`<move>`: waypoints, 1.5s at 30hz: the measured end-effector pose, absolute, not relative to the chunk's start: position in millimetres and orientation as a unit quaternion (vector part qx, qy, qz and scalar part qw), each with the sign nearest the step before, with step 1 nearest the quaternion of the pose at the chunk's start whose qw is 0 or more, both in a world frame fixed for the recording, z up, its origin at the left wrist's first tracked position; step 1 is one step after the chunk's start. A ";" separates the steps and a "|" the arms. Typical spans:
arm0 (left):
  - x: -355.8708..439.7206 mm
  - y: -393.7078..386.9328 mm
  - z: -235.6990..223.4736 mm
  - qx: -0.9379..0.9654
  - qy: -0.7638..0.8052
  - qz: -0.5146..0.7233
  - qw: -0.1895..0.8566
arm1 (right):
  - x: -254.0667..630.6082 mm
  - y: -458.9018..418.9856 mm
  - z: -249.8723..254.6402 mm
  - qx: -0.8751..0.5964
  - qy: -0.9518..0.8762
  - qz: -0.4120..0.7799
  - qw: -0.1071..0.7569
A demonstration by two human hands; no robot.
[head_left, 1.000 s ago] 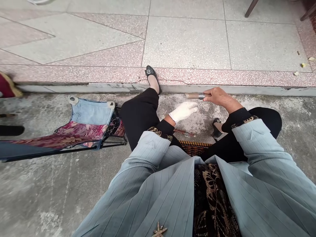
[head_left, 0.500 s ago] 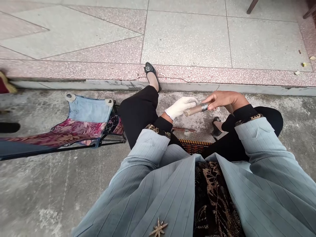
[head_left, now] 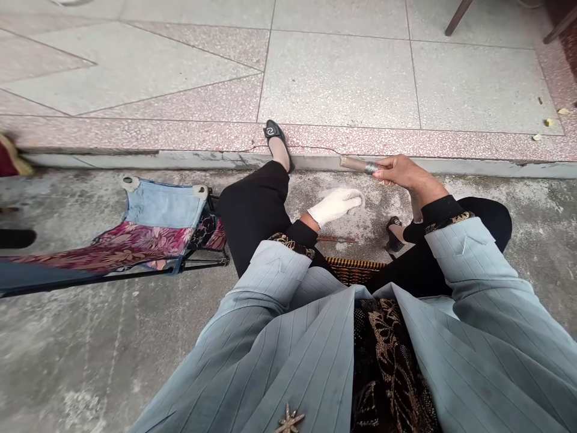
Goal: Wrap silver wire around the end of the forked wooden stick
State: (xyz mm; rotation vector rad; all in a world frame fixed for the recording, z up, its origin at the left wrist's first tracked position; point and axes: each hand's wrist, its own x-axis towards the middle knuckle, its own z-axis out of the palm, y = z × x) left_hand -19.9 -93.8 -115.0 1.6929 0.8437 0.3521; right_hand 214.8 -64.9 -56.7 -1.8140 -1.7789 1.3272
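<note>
My right hand [head_left: 401, 171] is bare and pinches the wire-wrapped end of a short, round wooden handle [head_left: 354, 162]. Grey wire [head_left: 371, 168] is coiled around it close to my fingers, and its other end points left over the step edge. My left hand [head_left: 336, 205] wears a white knit glove and is apart from the handle, below and left of it. Its fingers are curled together; whether anything is inside them is hidden. Beneath the left hand, a thin reddish-brown stick with a wire-like wrap [head_left: 336, 239] lies on the concrete.
A woven basket or seat edge [head_left: 356, 269] shows between my legs. To the left stands a folding chair [head_left: 166, 207] with blue and floral cloth. A raised tiled step [head_left: 338, 78] runs across the front, one of my shoes [head_left: 274, 131] resting on it. Furniture legs [head_left: 458, 17] stand far right.
My right hand has lifted the wooden handle up and away from the gloved left hand, tipping its free end upward. The left hand has moved slightly down, and its fingers no longer touch the handle.
</note>
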 end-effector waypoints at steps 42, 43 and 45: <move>-12.2 -95.7 -128.8 0.657 0.363 0.192 0.632 | 203.6 -72.4 -53.2 -0.591 -0.615 0.513 0.097; -11.5 -96.3 -127.8 0.660 0.370 0.183 0.628 | 203.7 -70.7 -54.7 -0.607 -0.628 0.481 0.081; -9.6 -98.1 -124.9 0.678 0.384 0.157 0.606 | 205.0 -66.7 -58.1 -0.639 -0.657 0.398 0.037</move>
